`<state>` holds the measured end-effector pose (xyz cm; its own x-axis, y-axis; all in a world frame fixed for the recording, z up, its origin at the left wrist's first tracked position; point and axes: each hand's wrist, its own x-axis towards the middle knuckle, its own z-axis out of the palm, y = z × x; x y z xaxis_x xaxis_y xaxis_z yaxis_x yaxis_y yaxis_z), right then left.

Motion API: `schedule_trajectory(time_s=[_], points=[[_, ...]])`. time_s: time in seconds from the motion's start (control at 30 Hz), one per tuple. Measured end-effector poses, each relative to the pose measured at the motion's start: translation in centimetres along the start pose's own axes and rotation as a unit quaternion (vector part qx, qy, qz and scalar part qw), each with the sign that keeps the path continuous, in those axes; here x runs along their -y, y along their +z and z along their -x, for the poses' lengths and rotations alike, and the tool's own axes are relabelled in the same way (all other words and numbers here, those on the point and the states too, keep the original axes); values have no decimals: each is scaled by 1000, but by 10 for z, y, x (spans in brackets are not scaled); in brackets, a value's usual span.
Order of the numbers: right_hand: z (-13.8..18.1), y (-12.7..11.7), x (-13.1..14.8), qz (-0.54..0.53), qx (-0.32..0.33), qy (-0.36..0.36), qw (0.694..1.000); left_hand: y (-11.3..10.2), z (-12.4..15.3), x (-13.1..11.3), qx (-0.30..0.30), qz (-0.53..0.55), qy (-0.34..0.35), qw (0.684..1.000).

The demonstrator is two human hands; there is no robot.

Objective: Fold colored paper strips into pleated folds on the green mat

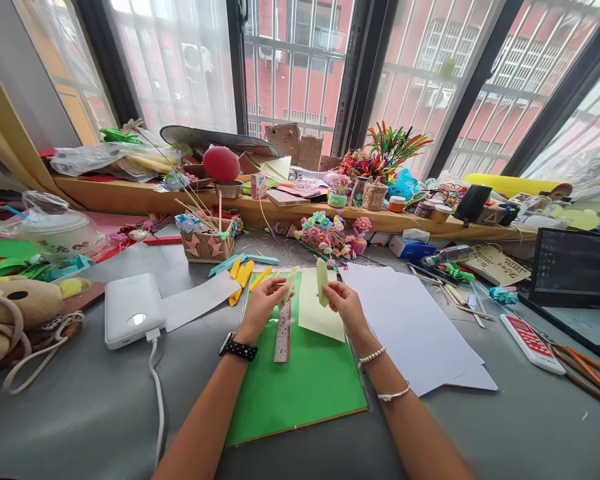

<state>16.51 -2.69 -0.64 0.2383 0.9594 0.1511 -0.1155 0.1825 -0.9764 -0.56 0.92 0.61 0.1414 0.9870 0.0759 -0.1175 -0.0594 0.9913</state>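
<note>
Between its fingertips my left hand (267,301) pinches a pale green folded paper strip (289,287), held upright. A second pale green folded paper piece (322,281) is gripped by the thumb and fingers of my right hand (343,303). The two pieces are apart, above a green sheet (300,400) on the desk. A ruler (283,337) lies on that sheet below my left hand. Under my right hand rests a pale yellow-green sheet of paper (325,327). Several yellow folded strips (241,280) lie beyond my left hand.
White paper sheets (410,320) lie at right, with a calculator (531,343) and laptop (575,280) beyond. A white power bank (134,310) with a cable (160,400) sits at left. A cardboard box (207,245) with sticks and paper flowers (325,233) stand behind.
</note>
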Motion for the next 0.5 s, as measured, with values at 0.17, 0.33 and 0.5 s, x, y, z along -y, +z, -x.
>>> schedule_trajectory(time_s=[0.17, 0.33, 0.5], points=[[7, 6, 6, -27, 88, 0, 996, 10, 1, 4, 61, -2, -14, 998], [10, 8, 8, -38, 111, 2, 993, 16, 2, 6, 91, -37, 10, 995], [7, 7, 6, -31, 88, 6, 996, 17, 1, 10, 81, -38, 36, 995]])
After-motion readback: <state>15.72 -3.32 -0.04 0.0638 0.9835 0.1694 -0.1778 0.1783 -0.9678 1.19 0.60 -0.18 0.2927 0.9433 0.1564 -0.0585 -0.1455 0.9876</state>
